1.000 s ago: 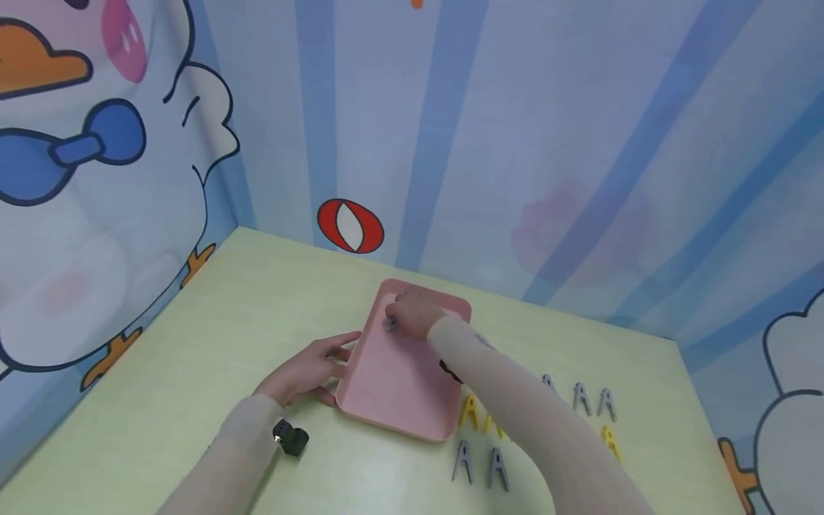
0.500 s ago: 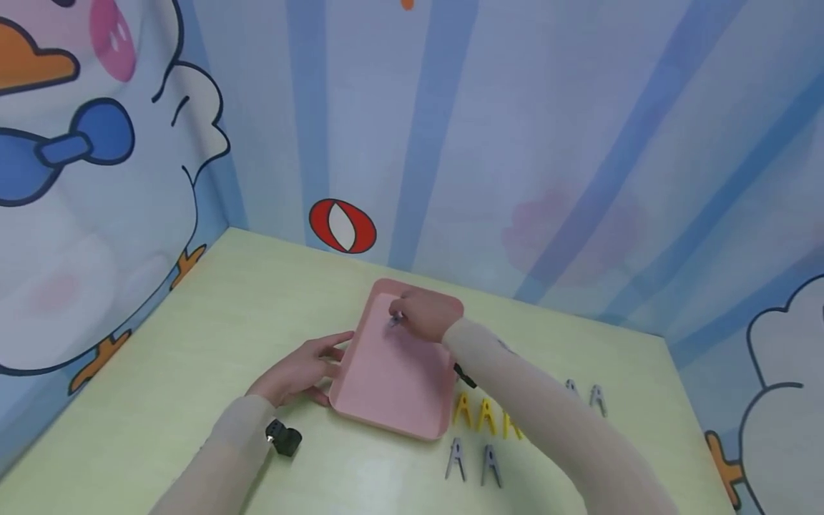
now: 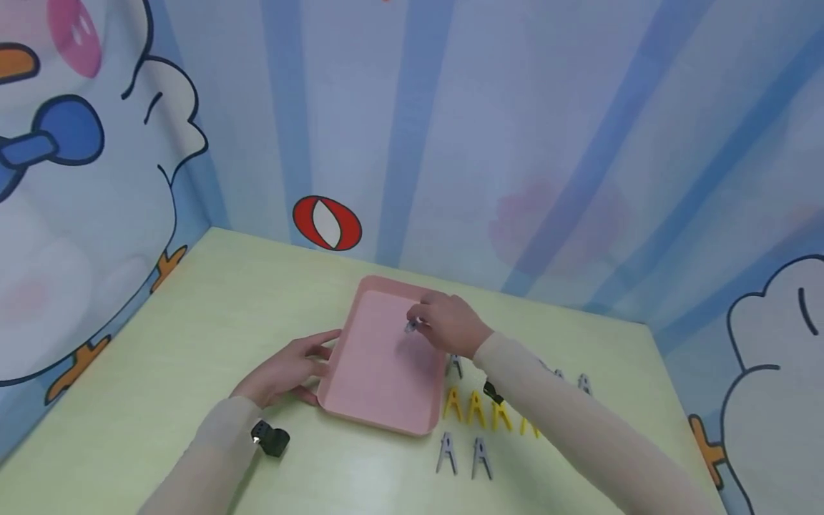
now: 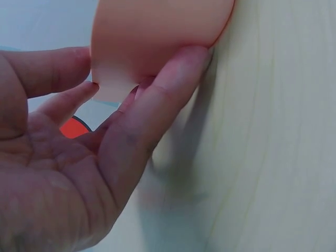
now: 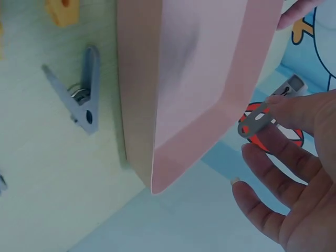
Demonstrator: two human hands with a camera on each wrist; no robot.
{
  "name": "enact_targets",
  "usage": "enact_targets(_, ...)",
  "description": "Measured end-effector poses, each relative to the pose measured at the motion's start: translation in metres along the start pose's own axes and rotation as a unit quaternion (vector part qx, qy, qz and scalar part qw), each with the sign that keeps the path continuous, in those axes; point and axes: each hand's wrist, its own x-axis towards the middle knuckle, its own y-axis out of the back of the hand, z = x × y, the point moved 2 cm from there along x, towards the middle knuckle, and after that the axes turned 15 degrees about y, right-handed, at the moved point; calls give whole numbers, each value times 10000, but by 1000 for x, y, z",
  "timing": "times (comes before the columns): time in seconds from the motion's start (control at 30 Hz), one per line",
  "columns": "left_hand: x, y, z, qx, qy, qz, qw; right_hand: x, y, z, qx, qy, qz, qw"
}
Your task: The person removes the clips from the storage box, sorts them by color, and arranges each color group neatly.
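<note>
My right hand (image 3: 450, 323) is above the far right part of a pink tray (image 3: 380, 357). Between thumb and index finger it pinches a grey clothespin (image 5: 256, 122); the other fingers are loosely bent. At the tray's left side, my left hand (image 3: 283, 372) touches the outer wall with its fingers extended. In the left wrist view, the thumb (image 4: 178, 79) presses low on the tray wall (image 4: 157, 26) and other fingertips meet its edge. The tray's floor shows the right hand's shadow.
Right of the tray, clothespins stand in rows on the pale table (image 3: 270, 286): a grey one (image 3: 455, 366) beside the wall, several yellow ones (image 3: 476, 409), two nearer grey ones (image 3: 447, 453). More grey clothespins (image 3: 584, 384) are partly behind the right forearm. A printed cloth backdrop (image 3: 450, 143) rises behind.
My right hand, holding the grey clothespin, has moved from the tray's far left part towards its right side. The left hand stays at the tray's wall. The head view has turned slightly right.
</note>
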Motion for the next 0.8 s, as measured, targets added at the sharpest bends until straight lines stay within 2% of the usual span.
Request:
enact_targets(0.17,1,3,0,46,-69,-190,9998,-28,12,-11,-48,-127,173,9998)
enact_targets(0.3,0,6,-3,28,-41,-332,9994,-50,13,-20,26,-308,361,9989)
enact_targets(0.47,-2,11,-5,39,45,-366,9993,-79,8,-32,125,-929,309,9951)
enact_targets(0.57,-4,17,-3,129,-13,-349,9993,-94,6,-39,211,-1290,351,9908)
enact_targets(0.8,-9,29,-6,190,-42,-365,9991,-111,0,-52,130,-1785,442,9829)
